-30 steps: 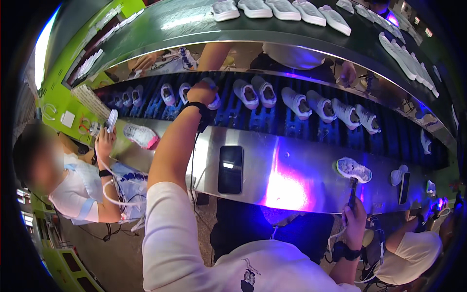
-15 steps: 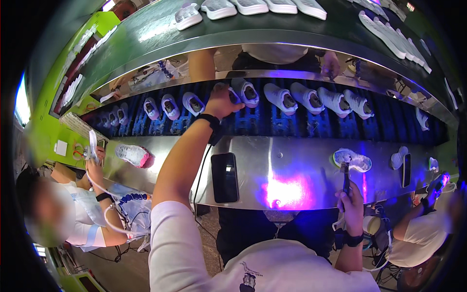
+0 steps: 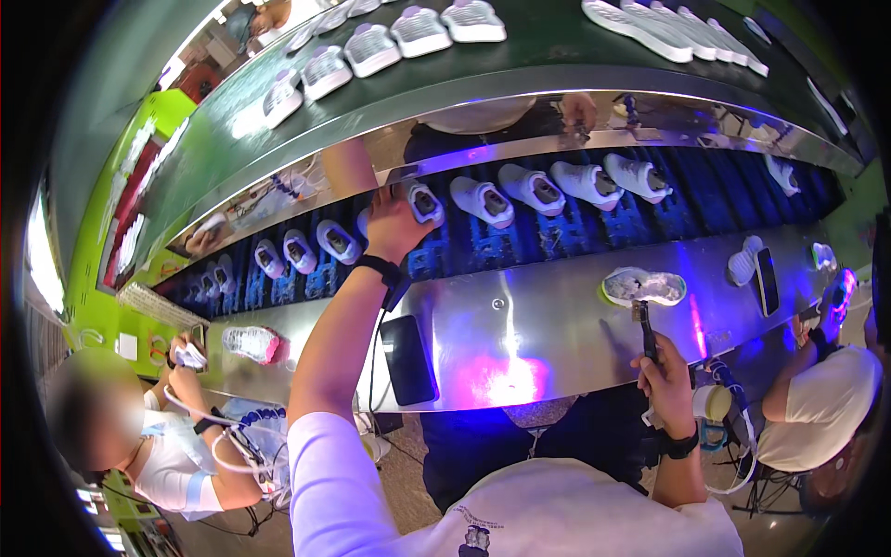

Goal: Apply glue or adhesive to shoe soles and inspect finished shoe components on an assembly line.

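White shoe (image 3: pixel 426 205), rounded and open-topped, sits on a ridged blue belt (image 3: pixel 710 188) against the left hand's (image 3: pixel 393 225) curled fingers, their grip unclear; at right, the right hand's (image 3: pixel 666 382) fingers pinch a dark brush (image 3: pixel 648 332), bristles by a pale sole (image 3: pixel 664 288). Shiny metal tabletop (image 3: pixel 566 320) lies near, green shelf (image 3: pixel 557 56) far.

The metal bench (image 3: pixel 548 325) lies open between phone (image 3: pixel 408 360) and white sole (image 3: pixel 661 288); shoes (image 3: pixel 471 193) obstruct the blue slats (image 3: pixel 473 247).

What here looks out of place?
Perhaps the black phone: it lies right by the front edge of the steel ledge, an odd thing among shoes, and might get knocked off.
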